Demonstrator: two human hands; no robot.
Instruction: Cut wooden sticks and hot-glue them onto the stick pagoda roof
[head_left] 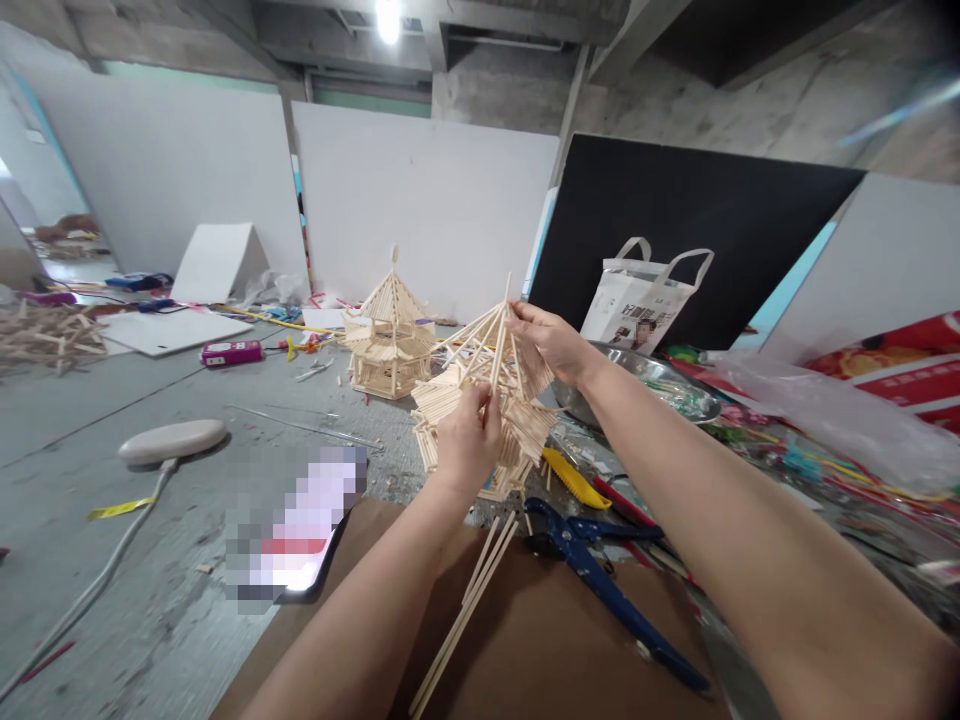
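A pavilion model of thin wooden sticks (442,400) stands in front of me, its upper roof a cone of slanting sticks with gaps between some of them. My right hand (553,342) pinches a stick at the roof's peak, from the right. Lower down, my left hand (471,430) is closed with thumb and fingertips on the lower part of a slanting roof stick (498,360). Both hands hide parts of the model. Just behind to the left stands a similar stick pavilion (393,345) with a pointed roof and a small finial.
Loose sticks (466,610) lie on a brown board (525,640) beside a blue-handled cutter (600,580). A yellow utility knife (574,478), a phone (311,525) and a white corded device (172,440) are nearby. Behind my right arm are a metal bowl (581,405) and a white bag (637,300).
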